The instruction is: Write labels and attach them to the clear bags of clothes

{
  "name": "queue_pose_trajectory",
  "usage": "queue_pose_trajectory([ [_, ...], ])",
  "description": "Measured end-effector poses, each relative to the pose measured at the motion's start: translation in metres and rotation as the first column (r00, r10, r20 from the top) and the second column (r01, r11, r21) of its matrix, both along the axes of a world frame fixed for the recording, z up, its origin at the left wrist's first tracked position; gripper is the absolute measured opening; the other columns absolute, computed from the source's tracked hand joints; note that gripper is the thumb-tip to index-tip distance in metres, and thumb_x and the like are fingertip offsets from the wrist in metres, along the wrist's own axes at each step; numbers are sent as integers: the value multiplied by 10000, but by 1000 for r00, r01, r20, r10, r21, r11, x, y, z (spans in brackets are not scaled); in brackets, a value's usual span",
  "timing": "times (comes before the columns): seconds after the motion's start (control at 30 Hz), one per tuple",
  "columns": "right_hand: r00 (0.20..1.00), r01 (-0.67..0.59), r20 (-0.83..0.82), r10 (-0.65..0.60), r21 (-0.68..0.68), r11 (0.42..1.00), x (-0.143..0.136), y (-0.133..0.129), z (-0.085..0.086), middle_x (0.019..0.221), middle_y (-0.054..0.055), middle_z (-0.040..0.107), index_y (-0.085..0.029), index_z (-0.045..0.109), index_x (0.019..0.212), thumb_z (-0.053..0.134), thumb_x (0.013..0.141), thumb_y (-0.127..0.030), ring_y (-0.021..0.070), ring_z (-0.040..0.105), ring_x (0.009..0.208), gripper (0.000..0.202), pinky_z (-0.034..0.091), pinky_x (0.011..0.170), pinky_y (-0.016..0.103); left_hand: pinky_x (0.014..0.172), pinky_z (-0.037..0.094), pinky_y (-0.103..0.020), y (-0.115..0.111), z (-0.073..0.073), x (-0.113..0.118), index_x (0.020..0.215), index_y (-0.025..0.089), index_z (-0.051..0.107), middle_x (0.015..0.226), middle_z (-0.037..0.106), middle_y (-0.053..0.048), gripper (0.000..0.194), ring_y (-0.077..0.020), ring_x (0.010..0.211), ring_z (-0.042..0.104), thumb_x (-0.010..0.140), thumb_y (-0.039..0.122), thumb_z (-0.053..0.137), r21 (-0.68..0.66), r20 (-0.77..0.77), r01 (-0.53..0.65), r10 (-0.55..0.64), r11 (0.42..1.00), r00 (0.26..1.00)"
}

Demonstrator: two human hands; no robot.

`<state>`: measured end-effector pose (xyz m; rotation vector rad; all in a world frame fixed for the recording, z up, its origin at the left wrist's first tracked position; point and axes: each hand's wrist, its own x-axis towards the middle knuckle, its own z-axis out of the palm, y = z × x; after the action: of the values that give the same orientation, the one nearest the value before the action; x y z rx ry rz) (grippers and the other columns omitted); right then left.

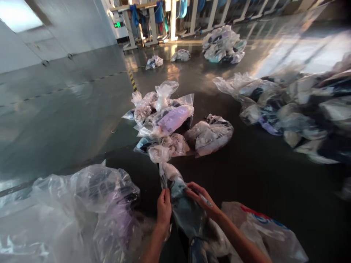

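A clear plastic bag (183,204) with grey-green and dark cloth-like contents lies in front of me. My left hand (164,206) pinches its left edge, thumb on top. On the bag's other side rests my right hand (201,197), its fingers against the plastic. A pen (205,199) is tucked in that same hand, slanting across the fingers. Just beyond the held bag sits a pile of knotted clear bags (161,126), one with a lilac packet (175,118) on top. Beside the pile, to its right, is a single filled bag (212,135).
A large heap of clear bags (82,208) fills the lower left. At lower right lies a bag with red and blue print (263,226). More bags (296,106) are heaped along the right, blurred. Farther off stand another bag pile (225,44) and white-legged tables (150,25).
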<state>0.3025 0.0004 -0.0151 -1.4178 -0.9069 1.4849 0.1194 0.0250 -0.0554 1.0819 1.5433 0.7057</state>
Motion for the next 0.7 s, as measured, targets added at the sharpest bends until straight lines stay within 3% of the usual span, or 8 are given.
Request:
queue_pose_trajectory([
  [0.1,1000,2,-15,-2,3,1000,-2,-2,-5,745,-11,557,-169,666,818,671,797,-582,141,469,730,413,366,671,245,928,441,-309,-6,0,-2,995,135,664,1062,696,-141,713,-283,1039,610,766,792,504,-62,48,-65,68,996,997],
  [0.2,999,16,-31,-16,4,1000,-3,-4,-6,731,-13,514,-175,627,768,664,811,-567,135,442,722,397,353,641,234,947,450,-323,-10,-1,-3,1075,114,661,1127,690,-161,815,-297,1081,608,721,834,516,-116,84,-110,120,987,989],
  [0.37,999,9,-53,-8,20,1000,-3,-7,-11,754,-9,487,-173,609,771,655,828,-554,135,425,738,389,353,660,238,1001,445,-330,-14,-8,-4,1091,101,679,1193,679,-175,885,-303,1140,602,624,848,604,-145,122,-186,204,972,971],
  [0.7,997,-48,-59,51,52,998,3,-10,-26,762,-7,471,-177,592,772,663,833,-556,137,408,745,390,331,675,254,1021,452,-364,-21,-14,-4,1016,125,717,1140,707,-150,836,-301,1122,617,560,825,688,-170,188,-280,310,945,932],
])
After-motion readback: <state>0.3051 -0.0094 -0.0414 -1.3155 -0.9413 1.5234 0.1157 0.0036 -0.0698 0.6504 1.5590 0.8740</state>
